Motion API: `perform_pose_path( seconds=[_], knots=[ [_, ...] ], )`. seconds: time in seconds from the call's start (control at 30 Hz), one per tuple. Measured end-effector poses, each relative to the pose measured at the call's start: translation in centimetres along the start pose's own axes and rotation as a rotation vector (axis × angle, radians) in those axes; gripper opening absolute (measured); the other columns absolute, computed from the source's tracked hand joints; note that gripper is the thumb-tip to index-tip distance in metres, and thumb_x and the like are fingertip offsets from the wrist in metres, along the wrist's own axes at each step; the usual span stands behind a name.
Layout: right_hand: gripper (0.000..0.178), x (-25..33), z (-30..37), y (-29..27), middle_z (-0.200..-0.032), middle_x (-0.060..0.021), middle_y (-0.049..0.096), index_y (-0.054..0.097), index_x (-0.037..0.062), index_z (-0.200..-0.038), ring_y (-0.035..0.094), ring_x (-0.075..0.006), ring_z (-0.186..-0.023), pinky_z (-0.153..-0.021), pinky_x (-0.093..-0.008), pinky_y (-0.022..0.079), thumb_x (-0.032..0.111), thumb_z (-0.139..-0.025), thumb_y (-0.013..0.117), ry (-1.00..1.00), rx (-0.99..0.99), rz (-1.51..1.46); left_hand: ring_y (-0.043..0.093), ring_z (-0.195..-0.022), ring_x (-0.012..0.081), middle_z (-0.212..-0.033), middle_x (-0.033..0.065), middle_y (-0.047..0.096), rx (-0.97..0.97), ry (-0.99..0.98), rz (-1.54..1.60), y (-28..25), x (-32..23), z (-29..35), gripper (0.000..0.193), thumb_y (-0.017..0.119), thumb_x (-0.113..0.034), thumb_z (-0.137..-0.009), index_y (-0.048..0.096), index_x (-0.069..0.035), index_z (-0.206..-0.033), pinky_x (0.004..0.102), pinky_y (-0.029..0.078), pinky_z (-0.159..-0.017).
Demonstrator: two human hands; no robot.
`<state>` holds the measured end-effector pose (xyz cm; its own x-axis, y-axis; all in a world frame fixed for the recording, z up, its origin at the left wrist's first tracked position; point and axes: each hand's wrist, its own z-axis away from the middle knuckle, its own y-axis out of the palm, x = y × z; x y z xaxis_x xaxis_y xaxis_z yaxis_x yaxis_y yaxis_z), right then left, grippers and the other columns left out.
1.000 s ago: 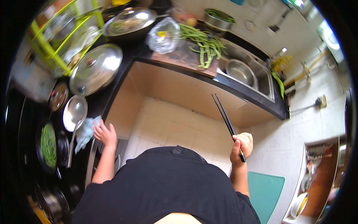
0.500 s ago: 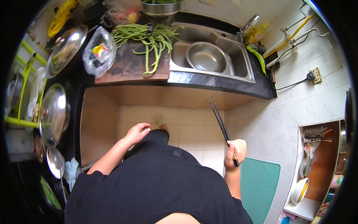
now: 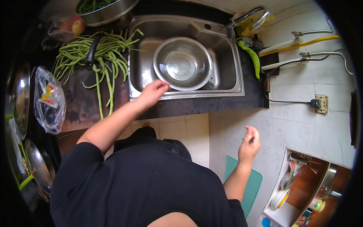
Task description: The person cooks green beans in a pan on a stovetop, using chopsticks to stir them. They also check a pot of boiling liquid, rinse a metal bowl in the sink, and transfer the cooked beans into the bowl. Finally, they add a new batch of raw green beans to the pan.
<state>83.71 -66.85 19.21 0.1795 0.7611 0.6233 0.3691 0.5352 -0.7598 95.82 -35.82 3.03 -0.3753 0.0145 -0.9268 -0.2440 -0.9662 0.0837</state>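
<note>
My left hand (image 3: 153, 93) is stretched over the sink's front edge, its loosely bent fingers by the near rim of a round metal basin (image 3: 181, 66). It holds nothing that I can see. The basin sits in the steel sink (image 3: 227, 81) with what looks like some clear water in it. Off to the right, my right hand (image 3: 249, 146) is raised in front of the tiled wall and closed. Only a short dark bit of the black chopsticks (image 3: 252, 140) shows in its fingers; the rest is hidden.
Long green beans (image 3: 110, 49) and a black-handled tool (image 3: 92, 51) lie on a dark cutting board (image 3: 77, 109). Beside it is a clear plastic bag (image 3: 50, 100). A faucet (image 3: 247, 19) and a green pepper (image 3: 251, 58) are right of the sink. A low cabinet (image 3: 281, 215) stands lower right.
My body and view have shifted right, toward the sink. My left hand has gone from near my lap up to the basin. The chopsticks in my right hand, plainly seen before, are now mostly hidden.
</note>
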Motion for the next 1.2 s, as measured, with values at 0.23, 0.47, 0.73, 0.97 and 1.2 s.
perform_pose_path(
  seconds=[0.23, 0.47, 0.73, 0.97, 1.2],
  knots=[
    [0.024, -2.0, -11.3, 7.3, -0.064, -0.0053, 0.056, 0.057, 0.0006, -0.089, 0.05, -0.0127, -0.058, -0.058, -0.0261, 0.042, 0.024, -0.084, 0.06, 0.158, 0.408, 0.094, 0.042, -0.119, 0.0303, -0.129, 0.0234, 0.043, -0.461, -0.245, 0.008, -0.9, 1.4, -8.2, 0.06, 0.057, -0.023, -0.083, 0.034, 0.008, -0.13, 0.0347, 0.034, -0.098],
    [0.037, -6.4, -27.0, 18.7, -0.07, -0.0128, 0.058, 0.054, -0.0061, -0.093, 0.059, -0.0206, -0.047, -0.05, -0.0332, 0.046, 0.03, -0.085, 0.052, 0.21, 0.953, 0.082, 0.052, -0.098, 0.0191, -0.109, 0.0091, 0.055, -0.367, -0.522, 0.256, -1.3, 3.9, -9.9, 0.053, 0.052, -0.023, -0.089, 0.034, 0.002, -0.132, 0.0337, 0.045, -0.08],
    [0.042, -8.3, -34.5, 32.3, -0.066, -0.0183, 0.061, 0.06, -0.0082, -0.083, 0.063, -0.0278, -0.055, -0.059, -0.0372, 0.049, 0.034, -0.082, 0.054, -0.073, 1.161, 0.258, 0.06, -0.08, 0.0142, -0.092, 0.0077, 0.06, -0.446, -0.573, 0.13, 0.1, 6.2, -10.7, 0.026, 0.051, -0.02, -0.089, 0.052, 0.0, -0.106, 0.0275, 0.05, -0.069],
    [0.037, -10.0, -36.6, 35.0, -0.061, -0.015, 0.06, 0.061, -0.0053, -0.072, 0.06, -0.0236, -0.054, -0.054, -0.0348, 0.047, 0.03, -0.069, 0.069, -0.301, 1.24, 0.414, 0.059, -0.056, 0.0138, -0.07, 0.0098, 0.058, -0.5, -0.532, 0.005, 0.6, 6.1, -11.3, 0.024, 0.057, -0.021, -0.086, 0.048, 0.002, -0.084, 0.0252, 0.05, -0.048],
    [0.033, -5.8, -36.1, 32.0, -0.064, -0.018, 0.062, 0.063, -0.0045, -0.068, 0.062, -0.0289, -0.062, -0.062, -0.0359, 0.048, 0.027, -0.061, 0.066, -0.303, 1.163, 0.279, 0.05, -0.045, 0.0135, -0.062, 0.0082, 0.054, -0.644, -0.5, 0.008, 0.1, 4.9, -10.4, 0.026, 0.066, -0.016, -0.076, 0.049, 0.003, -0.08, 0.0256, 0.042, -0.041]
  ],
)
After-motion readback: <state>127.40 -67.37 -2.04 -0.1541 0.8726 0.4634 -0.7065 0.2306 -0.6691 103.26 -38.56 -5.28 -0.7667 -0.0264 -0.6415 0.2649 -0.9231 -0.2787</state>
